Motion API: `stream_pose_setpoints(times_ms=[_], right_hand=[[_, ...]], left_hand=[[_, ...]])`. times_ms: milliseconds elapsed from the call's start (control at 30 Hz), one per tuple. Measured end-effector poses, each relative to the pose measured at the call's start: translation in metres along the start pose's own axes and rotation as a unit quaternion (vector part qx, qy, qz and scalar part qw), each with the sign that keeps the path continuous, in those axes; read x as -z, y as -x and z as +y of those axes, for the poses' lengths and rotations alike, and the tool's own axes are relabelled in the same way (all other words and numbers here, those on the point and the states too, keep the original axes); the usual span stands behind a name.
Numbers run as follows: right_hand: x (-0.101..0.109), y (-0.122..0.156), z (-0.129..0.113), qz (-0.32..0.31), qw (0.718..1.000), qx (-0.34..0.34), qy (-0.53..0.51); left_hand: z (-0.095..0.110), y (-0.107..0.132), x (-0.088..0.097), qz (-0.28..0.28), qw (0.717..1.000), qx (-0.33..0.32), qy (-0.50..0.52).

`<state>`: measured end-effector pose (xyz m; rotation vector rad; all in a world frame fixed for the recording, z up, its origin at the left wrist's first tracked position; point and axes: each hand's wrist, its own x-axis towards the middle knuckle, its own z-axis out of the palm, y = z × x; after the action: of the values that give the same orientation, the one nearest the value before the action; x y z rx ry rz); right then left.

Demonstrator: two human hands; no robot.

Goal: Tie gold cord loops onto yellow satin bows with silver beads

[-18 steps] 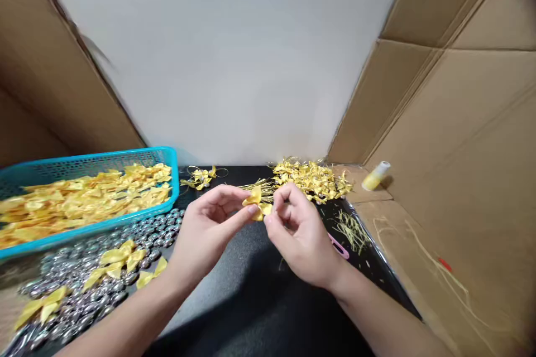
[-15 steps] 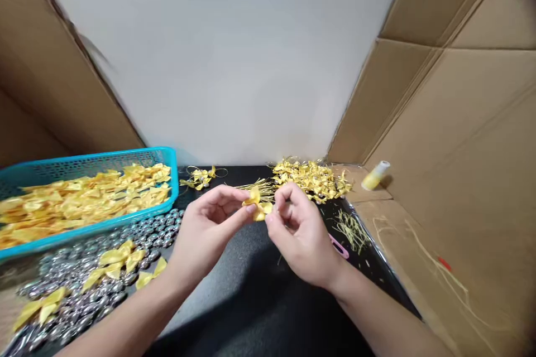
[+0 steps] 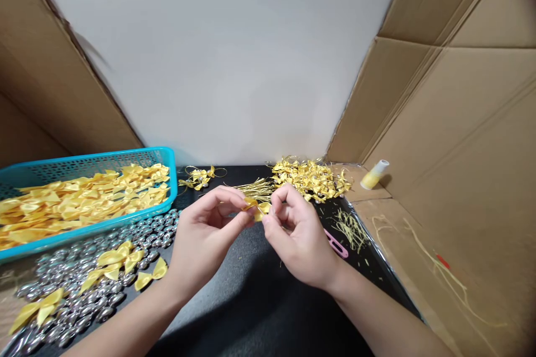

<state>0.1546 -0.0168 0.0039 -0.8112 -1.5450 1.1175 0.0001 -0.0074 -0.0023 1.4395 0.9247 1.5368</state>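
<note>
Both hands meet over the black table top (image 3: 251, 301), pinching one small yellow ribbon bow (image 3: 258, 208) between their fingertips. My left hand (image 3: 207, 237) grips it from the left with thumb and forefinger. My right hand (image 3: 299, 237) pinches it from the right, fingers curled. Thin gold threads (image 3: 255, 188) lie on the table just behind the bow.
A turquoise basket (image 3: 84, 159) of yellow bows stands at the left. Silver beads (image 3: 84, 284) with loose bows (image 3: 113, 262) spread in front of it. A heap of finished bows (image 3: 310, 178), pink scissors (image 3: 335, 244), a yellow spool (image 3: 374, 174) and cardboard walls (image 3: 460, 150) lie right.
The two hands have closed in a little on the bow, which now shows less between the fingers. The view has shifted slightly.
</note>
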Motion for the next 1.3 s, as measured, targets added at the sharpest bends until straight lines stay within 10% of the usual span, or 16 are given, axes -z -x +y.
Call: stream_pose_setpoints(times_ms=[467, 833, 1300], right_hand=[[-0.002, 0.002, 0.001, 0.005, 1.0, -0.001, 0.014], [-0.01, 0.006, -0.002, 0.042, 0.996, 0.038, 0.074], [-0.026, 0.015, 0.019, 0.152, 0.887, 0.327, 0.289]], left_hand=[[-0.004, 0.003, 0.0, 0.003, 0.993, -0.096, -0.069], [-0.011, 0.007, 0.01, -0.005, 0.919, -0.316, -0.238], [-0.009, 0.024, 0.017, -0.031, 0.907, -0.349, -0.232]])
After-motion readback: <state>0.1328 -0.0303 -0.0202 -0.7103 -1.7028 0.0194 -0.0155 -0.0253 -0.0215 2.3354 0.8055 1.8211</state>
